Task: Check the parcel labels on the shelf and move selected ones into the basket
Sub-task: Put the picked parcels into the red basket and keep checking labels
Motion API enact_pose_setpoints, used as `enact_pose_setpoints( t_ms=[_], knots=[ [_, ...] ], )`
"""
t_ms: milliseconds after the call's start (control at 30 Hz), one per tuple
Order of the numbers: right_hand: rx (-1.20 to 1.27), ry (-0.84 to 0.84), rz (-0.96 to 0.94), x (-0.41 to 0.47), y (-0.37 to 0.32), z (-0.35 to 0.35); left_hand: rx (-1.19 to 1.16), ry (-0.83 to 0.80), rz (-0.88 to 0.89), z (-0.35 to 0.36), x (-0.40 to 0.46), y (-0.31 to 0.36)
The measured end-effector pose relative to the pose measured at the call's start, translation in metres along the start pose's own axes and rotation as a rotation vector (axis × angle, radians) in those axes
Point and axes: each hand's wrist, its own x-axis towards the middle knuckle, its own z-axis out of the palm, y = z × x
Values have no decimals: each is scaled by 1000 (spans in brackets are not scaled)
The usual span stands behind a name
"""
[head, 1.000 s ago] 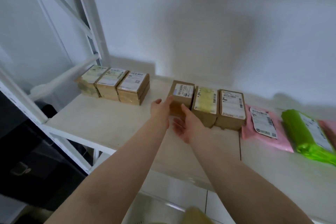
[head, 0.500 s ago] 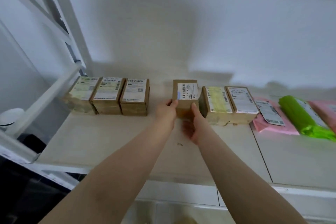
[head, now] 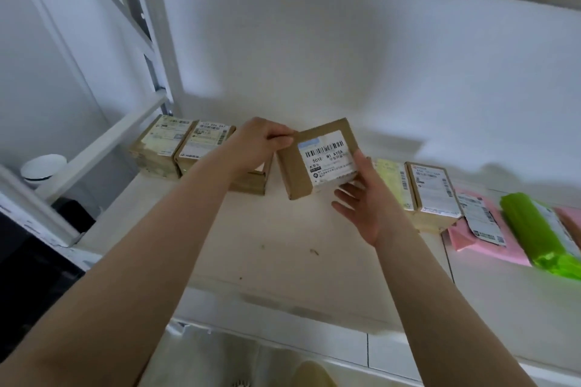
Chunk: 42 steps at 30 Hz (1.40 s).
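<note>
6 cardboard boxes (head: 317,157), 2 pink mailers (head: 481,229), 1 green mailer (head: 537,229), 2 hands (head: 261,144)

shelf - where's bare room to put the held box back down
Free: the shelf front strip under both arms, and the gap between the left brown boxes and the yellow-label box. Crowded: right side, pink mailer and green mailer.
</note>
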Motion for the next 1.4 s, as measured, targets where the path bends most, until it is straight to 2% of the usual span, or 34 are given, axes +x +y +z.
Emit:
enact_pose_setpoints(
  t_ms=[167, 367, 533, 933, 1033, 1167, 1300, 1400],
  knots=[
    [68, -93, 8, -16, 5, -2, 33, -77, 40, -13, -15, 7],
    [36, -145, -38, -34, 3, -12, -233, -84, 126, -18, -39, 15],
    [36, -169, -80, -45, -1, -15, -298, -97, 160, -19, -43, 18],
    [47, -92, -111, -46, -6, -21, -315, -52, 98, -4, -36, 23],
    [81, -45, -129, -37, -4, -20, -447, -2, 14, 8, -35, 17],
    [186, -6, -123, -20, 10, -11, -737, 263, -239, 45, -34, 0],
    [61, -52, -46, -2, 35, 8, -949, 451, -454, 91, -37, -12],
    [-44, -3, -37, 19, 48, 18, -1046, 536, -535, 110, -32, -24]
  ],
)
